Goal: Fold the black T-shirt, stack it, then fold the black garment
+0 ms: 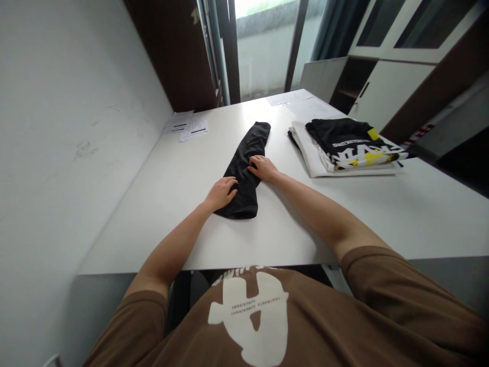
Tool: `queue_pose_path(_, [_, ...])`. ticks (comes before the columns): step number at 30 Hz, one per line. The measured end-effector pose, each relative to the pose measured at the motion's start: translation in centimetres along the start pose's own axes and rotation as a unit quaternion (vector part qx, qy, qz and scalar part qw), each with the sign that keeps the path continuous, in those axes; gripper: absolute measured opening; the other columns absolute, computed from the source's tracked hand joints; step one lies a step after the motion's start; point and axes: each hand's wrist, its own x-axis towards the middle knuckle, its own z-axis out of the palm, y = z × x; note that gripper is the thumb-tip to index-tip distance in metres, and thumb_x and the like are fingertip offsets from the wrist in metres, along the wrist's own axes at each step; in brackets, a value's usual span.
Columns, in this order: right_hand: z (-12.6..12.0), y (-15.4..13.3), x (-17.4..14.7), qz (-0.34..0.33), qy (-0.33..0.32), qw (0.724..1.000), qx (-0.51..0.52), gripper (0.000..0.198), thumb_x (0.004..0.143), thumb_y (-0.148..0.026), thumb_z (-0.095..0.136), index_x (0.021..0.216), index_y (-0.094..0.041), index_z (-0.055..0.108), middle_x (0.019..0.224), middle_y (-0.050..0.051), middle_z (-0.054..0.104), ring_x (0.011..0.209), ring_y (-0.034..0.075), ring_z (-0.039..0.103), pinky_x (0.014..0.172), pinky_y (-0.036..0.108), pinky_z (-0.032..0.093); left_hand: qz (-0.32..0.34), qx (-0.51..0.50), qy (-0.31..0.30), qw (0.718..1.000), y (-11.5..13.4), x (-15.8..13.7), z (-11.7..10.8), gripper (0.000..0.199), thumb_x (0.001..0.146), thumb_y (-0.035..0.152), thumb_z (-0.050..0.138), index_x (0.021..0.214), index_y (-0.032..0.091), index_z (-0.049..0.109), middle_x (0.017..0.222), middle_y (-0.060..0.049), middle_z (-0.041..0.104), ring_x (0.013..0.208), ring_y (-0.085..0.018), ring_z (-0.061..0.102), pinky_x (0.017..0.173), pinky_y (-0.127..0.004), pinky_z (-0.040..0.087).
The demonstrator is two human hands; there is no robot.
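Note:
A black folded garment (244, 191) lies in a long narrow strip on the white table (183, 204), running away from me and slightly right. My left hand (222, 192) rests on its near left part, fingers stretched over the cloth and thumb apart. Farther up, my right hand (263, 168) lies on the right edge with its fingers lightly bent and apart from the thumb. Neither hand visibly grips the cloth. What kind of garment it is cannot be made out from its folded shape.
A stack of folded clothes, with a black printed T-shirt (344, 137) over white cloth (305, 148), sits on the table's right side. Paper sheets (194, 127) lie at the back left. A white wall (76, 127) borders the left; cabinets (397, 92) stand beyond the right.

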Motion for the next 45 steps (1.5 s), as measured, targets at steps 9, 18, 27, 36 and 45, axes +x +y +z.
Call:
queue_pose_path(9, [-0.26, -0.35, -0.1, 0.005, -0.002, 1.0, 0.001, 0.021, 0.103, -0.036, 0.063, 0.116, -0.023, 0.072, 0.132, 0.016, 0.075, 0.131, 0.037, 0.064, 0.115, 0.054, 0.05, 0.001, 0.006, 0.002, 1.0, 0.08, 0.0, -0.03, 0.032, 0.106, 0.024, 0.064, 0.137, 0.021, 0.071, 0.16, -0.013, 0.067, 0.152, -0.03, 0.06, 0.134, -0.051, 0.047])
queue_pose_path(18, [0.02, 0.02, -0.03, -0.003, 0.007, 1.0, 0.012, 0.022, 0.102, -0.037, 0.063, 0.117, -0.024, 0.073, 0.129, 0.015, 0.075, 0.129, 0.038, 0.063, 0.115, 0.056, 0.051, -0.003, 0.001, -0.002, 1.0, 0.15, 0.05, -0.18, 0.032, 0.106, 0.024, 0.064, 0.137, 0.022, 0.071, 0.16, -0.012, 0.067, 0.152, -0.03, 0.06, 0.135, -0.051, 0.046])
queue_pose_path(27, [0.26, 0.36, 0.09, -0.003, 0.002, 1.0, 0.019, 0.025, 0.104, -0.039, 0.062, 0.12, -0.023, 0.073, 0.13, 0.015, 0.074, 0.13, 0.039, 0.062, 0.117, 0.058, 0.049, -0.005, -0.002, -0.003, 1.0, 0.24, 0.05, -0.31, 0.033, 0.105, 0.023, 0.064, 0.137, 0.021, 0.071, 0.16, -0.013, 0.066, 0.153, -0.03, 0.059, 0.136, -0.051, 0.045])
queue_pose_path(36, [0.13, 0.26, 0.11, -0.003, 0.001, 1.0, 0.016, 0.025, 0.106, -0.042, 0.062, 0.119, -0.023, 0.073, 0.129, 0.016, 0.074, 0.129, 0.039, 0.062, 0.116, 0.056, 0.049, -0.001, 0.001, -0.004, 1.0, 0.36, 0.08, -0.36, 0.033, 0.105, 0.023, 0.063, 0.138, 0.021, 0.071, 0.16, -0.013, 0.067, 0.152, -0.031, 0.059, 0.135, -0.052, 0.046])
queue_pose_path(45, [0.22, 0.27, 0.08, -0.004, 0.004, 1.0, 0.017, 0.023, 0.104, -0.039, 0.062, 0.117, -0.023, 0.073, 0.129, 0.016, 0.075, 0.129, 0.04, 0.062, 0.116, 0.058, 0.049, 0.0, 0.001, -0.002, 1.0, 0.13, 0.06, -0.18, 0.032, 0.105, 0.022, 0.064, 0.137, 0.02, 0.071, 0.16, -0.013, 0.067, 0.152, -0.03, 0.06, 0.135, -0.05, 0.045])
